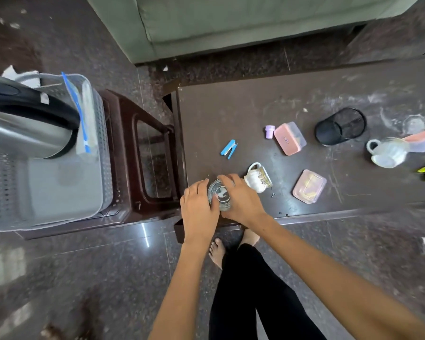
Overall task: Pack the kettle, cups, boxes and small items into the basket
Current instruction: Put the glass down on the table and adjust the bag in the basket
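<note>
both hands wrapped around a glass at the table's near corner

the left hand [199,209] curls its grip round the left side of a clear glass [220,195], thumb lying across the rim toward the middle. the right hand [241,197] closes its grip on the glass from the 3 o'clock side, fingers arched over the top edge. the glass sits between the two palms, touching both, at the near left corner of the dark table [255,104]; whether its base rests on the table cannot be told.

just at 2 o'clock of the right hand a white patterned cup [258,179] lies tilted. a blue stapler [229,149] lies at 12 o'clock of the hands. further out toward 2 o'clock are a small purple cap [269,131], a pink lidded box [289,138] and a black mesh holder [340,126] on its side. a second pink box [309,186] lies at 3 o'clock. a white cup [385,153] lies near the right edge.

well off at 9 o'clock a grey basket [59,192] sits on a brown stool [142,148], with a steel kettle [27,119] and a zip bag [82,114] inside.
</note>
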A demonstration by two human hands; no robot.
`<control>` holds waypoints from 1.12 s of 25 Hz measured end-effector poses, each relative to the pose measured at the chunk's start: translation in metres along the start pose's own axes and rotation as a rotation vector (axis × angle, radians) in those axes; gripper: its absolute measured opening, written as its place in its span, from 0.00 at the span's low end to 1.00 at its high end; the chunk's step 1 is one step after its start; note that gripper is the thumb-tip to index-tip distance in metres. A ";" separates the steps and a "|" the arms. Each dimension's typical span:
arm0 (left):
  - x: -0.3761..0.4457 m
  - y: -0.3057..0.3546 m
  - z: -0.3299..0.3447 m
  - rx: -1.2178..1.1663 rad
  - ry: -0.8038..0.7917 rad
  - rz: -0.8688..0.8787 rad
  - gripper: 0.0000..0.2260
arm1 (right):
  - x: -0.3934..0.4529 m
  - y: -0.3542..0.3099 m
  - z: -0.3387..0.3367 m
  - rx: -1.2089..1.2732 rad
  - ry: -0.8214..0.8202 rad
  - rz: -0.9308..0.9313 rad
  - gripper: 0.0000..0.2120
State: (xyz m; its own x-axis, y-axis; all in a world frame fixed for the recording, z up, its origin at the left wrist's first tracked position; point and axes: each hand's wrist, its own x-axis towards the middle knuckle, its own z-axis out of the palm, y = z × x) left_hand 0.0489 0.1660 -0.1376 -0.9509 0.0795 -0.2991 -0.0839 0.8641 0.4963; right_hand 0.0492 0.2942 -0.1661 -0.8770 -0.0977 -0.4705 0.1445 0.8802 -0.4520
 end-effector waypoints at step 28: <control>0.030 0.307 0.121 -0.251 -0.027 0.258 0.15 | -0.114 0.260 -0.218 0.165 0.325 0.328 0.40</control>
State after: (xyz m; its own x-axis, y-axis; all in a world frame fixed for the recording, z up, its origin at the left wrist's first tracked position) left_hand 0.0312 0.4934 -0.0929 -0.9422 0.2956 -0.1575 0.0847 0.6653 0.7418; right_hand 0.0868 0.6359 -0.0649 -0.8670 0.3456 -0.3591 0.4847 0.7525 -0.4459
